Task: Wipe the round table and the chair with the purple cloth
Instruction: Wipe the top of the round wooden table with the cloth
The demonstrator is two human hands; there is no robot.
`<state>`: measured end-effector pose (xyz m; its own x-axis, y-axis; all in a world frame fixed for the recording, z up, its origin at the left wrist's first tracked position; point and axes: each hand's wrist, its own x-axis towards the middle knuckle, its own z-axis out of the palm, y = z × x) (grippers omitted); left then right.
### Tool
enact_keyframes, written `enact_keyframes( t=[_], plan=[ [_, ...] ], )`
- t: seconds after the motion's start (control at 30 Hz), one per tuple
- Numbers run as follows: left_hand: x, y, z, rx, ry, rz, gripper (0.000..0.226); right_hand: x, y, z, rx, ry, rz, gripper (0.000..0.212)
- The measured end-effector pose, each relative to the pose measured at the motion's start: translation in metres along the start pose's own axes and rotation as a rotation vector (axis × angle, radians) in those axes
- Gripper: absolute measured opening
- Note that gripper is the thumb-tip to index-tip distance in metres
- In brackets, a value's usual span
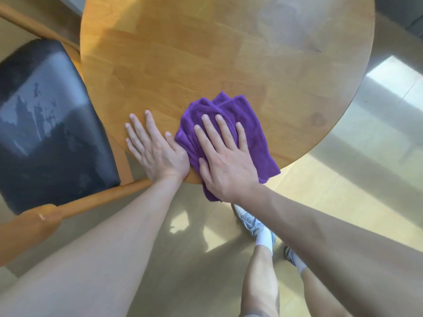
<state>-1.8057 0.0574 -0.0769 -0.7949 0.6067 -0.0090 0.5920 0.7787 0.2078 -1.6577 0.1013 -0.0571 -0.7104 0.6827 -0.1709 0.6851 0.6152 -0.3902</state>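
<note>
The round wooden table (229, 53) fills the upper middle of the head view. The folded purple cloth (254, 124) lies at the table's near edge, one corner hanging over the rim. My right hand (224, 159) presses flat on the cloth with straight, spread fingers. My left hand (153, 147) rests flat on the bare wood just left of the cloth, its thumb touching the cloth's edge. The chair (45, 124), with a black padded seat and an orange wooden frame, stands at the left, tucked against the table.
The shiny pale floor (343, 184) surrounds the table, with bright light patches at the right. My legs and white sneakers (254, 223) stand below the table's near edge. The chair's wooden rail (91, 200) runs along the lower left.
</note>
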Motion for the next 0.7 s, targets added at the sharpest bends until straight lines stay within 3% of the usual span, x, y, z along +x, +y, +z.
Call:
enact_keyframes(
  t=[0.17,0.27,0.37,0.4,0.5,0.6,0.7],
  plan=[
    [0.001,0.001,-0.001,-0.007,-0.002,0.009,0.069,0.012,0.053,-0.021,-0.034,-0.046,-0.209,0.066],
    [0.0,0.0,0.001,-0.005,0.0,0.012,0.069,0.021,0.06,-0.028,0.004,0.071,0.009,0.066],
    [0.001,0.0,0.001,-0.013,0.007,0.008,0.07,0.027,0.011,-0.018,0.056,0.181,0.372,0.07],
    [0.002,0.0,0.001,-0.015,0.011,0.01,0.071,0.026,-0.008,-0.012,0.07,0.173,0.413,0.072],
    [0.002,-0.001,-0.001,-0.022,0.004,0.028,0.078,0.01,-0.026,0.002,0.064,0.009,0.15,0.068],
    [0.001,-0.002,0.0,-0.016,0.0,0.029,0.076,0.003,0.01,-0.007,0.073,-0.1,-0.139,0.067],
    [0.001,-0.001,0.0,-0.007,-0.001,0.018,0.07,0.005,0.047,-0.019,-0.008,-0.092,-0.198,0.071]
  ],
)
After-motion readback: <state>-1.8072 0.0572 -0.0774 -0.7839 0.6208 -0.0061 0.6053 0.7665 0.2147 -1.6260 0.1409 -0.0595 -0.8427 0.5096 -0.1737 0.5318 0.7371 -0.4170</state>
